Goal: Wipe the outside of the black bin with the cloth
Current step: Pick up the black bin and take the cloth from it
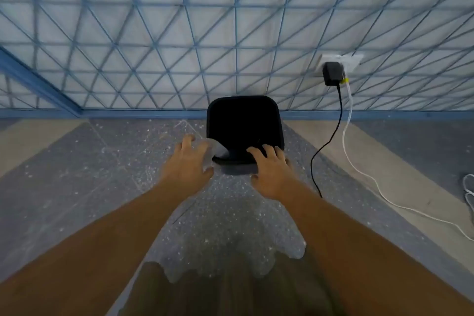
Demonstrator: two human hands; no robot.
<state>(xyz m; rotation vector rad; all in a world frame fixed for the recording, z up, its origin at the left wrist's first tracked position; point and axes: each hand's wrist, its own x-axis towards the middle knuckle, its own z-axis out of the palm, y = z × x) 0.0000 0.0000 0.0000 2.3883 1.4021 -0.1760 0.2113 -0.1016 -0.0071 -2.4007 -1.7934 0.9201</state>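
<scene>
The black bin (243,120) stands on the speckled grey floor (102,174), its far side close against the wall (179,33), which is covered in a blue criss-cross pattern. It is upright, and the view looks down into its dark open mouth.

The left hand (188,161) is at the bin's near left corner with the pale grey cloth (216,147) under its fingers. The cloth lies against the outside of that corner and laps up to the rim. The picture is soft here, but the fingers look bent over the cloth with the thumb closing in from below, so the hand seems to be holding the cloth rather than only pressing it flat.

The right hand (272,172) is on the near right part of the rim. Its fingers hook over the edge into the opening and the thumb sits on the outer face below, so it grips the bin.

To the right, a white wall socket (352,59) carries a black plug (333,73). A black cable (331,136) drops from it to the floor just beside the bin, and a white cable (359,167) trails away to the right. A blue skirting strip (128,113) runs along the foot of the wall.
</scene>
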